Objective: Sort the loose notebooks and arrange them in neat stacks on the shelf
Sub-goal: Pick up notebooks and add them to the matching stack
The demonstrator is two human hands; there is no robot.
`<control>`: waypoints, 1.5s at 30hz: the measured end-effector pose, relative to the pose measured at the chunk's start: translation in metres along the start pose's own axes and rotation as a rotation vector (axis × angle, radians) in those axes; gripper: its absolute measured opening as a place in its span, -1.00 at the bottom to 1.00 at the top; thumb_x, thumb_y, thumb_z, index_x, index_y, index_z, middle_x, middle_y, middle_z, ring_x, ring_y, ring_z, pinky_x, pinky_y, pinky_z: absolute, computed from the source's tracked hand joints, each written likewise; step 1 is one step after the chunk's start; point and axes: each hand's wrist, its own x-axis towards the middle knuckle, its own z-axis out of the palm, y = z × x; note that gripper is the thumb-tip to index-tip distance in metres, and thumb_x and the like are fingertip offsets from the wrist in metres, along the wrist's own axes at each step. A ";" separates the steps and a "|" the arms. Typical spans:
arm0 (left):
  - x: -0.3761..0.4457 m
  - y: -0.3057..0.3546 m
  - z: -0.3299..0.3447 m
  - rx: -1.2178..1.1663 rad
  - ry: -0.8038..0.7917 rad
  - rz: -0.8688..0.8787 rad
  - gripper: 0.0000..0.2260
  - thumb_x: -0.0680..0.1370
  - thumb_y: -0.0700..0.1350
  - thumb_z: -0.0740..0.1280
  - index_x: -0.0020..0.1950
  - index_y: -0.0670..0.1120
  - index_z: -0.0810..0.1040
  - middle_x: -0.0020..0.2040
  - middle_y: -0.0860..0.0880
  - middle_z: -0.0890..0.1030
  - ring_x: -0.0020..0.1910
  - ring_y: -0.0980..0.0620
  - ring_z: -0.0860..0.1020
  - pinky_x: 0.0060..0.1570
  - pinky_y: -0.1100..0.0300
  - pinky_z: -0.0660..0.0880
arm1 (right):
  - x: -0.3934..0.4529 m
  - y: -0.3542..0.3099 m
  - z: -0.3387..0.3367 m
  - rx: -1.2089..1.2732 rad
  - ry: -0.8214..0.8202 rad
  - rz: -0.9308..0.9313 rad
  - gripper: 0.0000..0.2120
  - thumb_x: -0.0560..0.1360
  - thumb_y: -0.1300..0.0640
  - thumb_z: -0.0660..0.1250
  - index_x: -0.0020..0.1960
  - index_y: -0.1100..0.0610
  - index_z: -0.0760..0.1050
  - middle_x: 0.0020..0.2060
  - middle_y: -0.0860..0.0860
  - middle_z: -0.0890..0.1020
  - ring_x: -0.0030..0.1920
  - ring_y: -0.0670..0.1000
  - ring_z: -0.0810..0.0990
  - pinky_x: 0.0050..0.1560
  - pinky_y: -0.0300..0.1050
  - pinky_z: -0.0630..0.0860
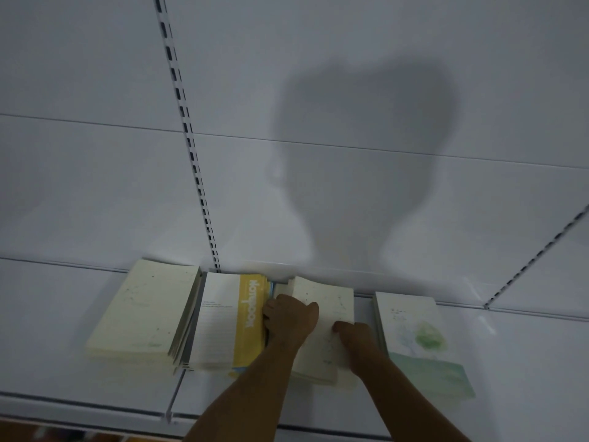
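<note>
White shelf, four notebook stacks

White shelf carries a cream stack far left, a yellow-banded stack, a middle cream stack, and a green-cover stack right. Left hand curls over the middle stack's left edge; right hand grips its right edge.

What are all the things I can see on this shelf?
Cream notebook stack: one, speckled cream covers, far left of the shelf.
Yellow-banded notebook stack: one, white with a yellow strip, beside the cream stack.
Middle cream notebook stack: one, cream, centre, under both hands.
Green-printed notebook stack: one, pale with green leaf art, far right.
Shelf: one, white, below the notebooks.
Slotted upright rail: one, white, on the back panel.
Shadow: one, grey, on the back panel.
Left hand: curled grip on the middle stack's left edge.
Right hand: grip on its right edge.
</note>
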 end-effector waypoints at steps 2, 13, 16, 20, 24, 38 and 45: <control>0.001 0.000 0.000 -0.013 -0.005 -0.007 -0.34 0.37 0.17 0.34 0.32 -0.20 0.34 0.32 -0.18 0.36 0.33 -0.15 0.33 0.29 0.02 0.35 | 0.000 0.001 0.001 -0.003 0.027 -0.011 -0.87 0.46 0.21 0.32 -0.04 0.22 0.43 -0.22 0.11 0.55 -0.20 0.11 0.54 -0.18 -0.08 0.50; -0.003 -0.001 -0.005 0.048 -0.104 -0.023 -0.45 0.37 0.20 0.32 0.18 -0.16 0.46 0.22 -0.17 0.44 0.25 -0.15 0.37 0.21 0.07 0.32 | -0.003 -0.002 0.004 -0.063 0.047 -0.047 -0.81 0.46 0.15 0.32 -0.01 0.24 0.45 -0.11 0.14 0.57 -0.08 0.13 0.55 -0.10 -0.07 0.48; -0.004 -0.003 -0.005 0.052 -0.112 -0.008 -0.47 0.34 0.19 0.35 0.13 -0.16 0.50 0.17 -0.15 0.50 0.20 -0.14 0.44 0.22 0.09 0.41 | -0.002 0.000 0.001 -0.056 0.041 -0.053 -0.79 0.43 0.18 0.33 0.01 0.29 0.50 -0.11 0.18 0.60 -0.08 0.17 0.59 -0.07 -0.02 0.54; -0.003 -0.006 -0.013 0.076 -0.161 0.055 -0.39 0.30 0.25 0.42 0.15 -0.16 0.53 0.13 -0.10 0.58 0.13 -0.10 0.55 0.14 0.09 0.53 | -0.003 0.006 -0.005 -0.008 0.053 -0.048 -0.75 0.44 0.17 0.33 0.07 0.28 0.46 -0.10 0.16 0.58 -0.11 0.14 0.56 -0.12 -0.06 0.51; -0.004 -0.009 -0.020 0.026 -0.217 0.082 -0.31 0.24 0.29 0.49 0.16 -0.17 0.54 0.10 -0.09 0.62 0.06 -0.06 0.61 0.00 0.15 0.57 | -0.010 0.006 -0.004 0.005 0.076 -0.049 -0.71 0.41 0.10 0.36 0.03 0.27 0.46 -0.18 0.12 0.57 -0.18 0.11 0.54 -0.24 -0.13 0.49; -0.032 -0.026 -0.057 -0.625 -0.319 0.385 -0.42 0.28 -0.23 0.58 0.24 -0.08 0.45 0.12 -0.03 0.61 -0.02 0.08 0.59 -0.19 0.30 0.54 | -0.052 -0.018 -0.013 0.260 -0.021 -0.122 -0.81 0.47 0.18 0.21 0.04 0.18 0.49 -0.05 0.19 0.57 0.01 0.23 0.53 0.09 0.17 0.51; -0.047 -0.043 -0.058 -0.832 -0.399 0.513 -0.38 0.32 -0.34 0.51 0.31 -0.02 0.43 0.17 -0.02 0.61 0.16 -0.02 0.57 0.07 0.08 0.59 | -0.070 -0.025 -0.026 0.180 0.095 -0.467 -0.60 0.14 0.22 0.21 -0.05 0.31 0.48 -0.11 0.26 0.55 -0.18 0.13 0.52 -0.28 -0.11 0.46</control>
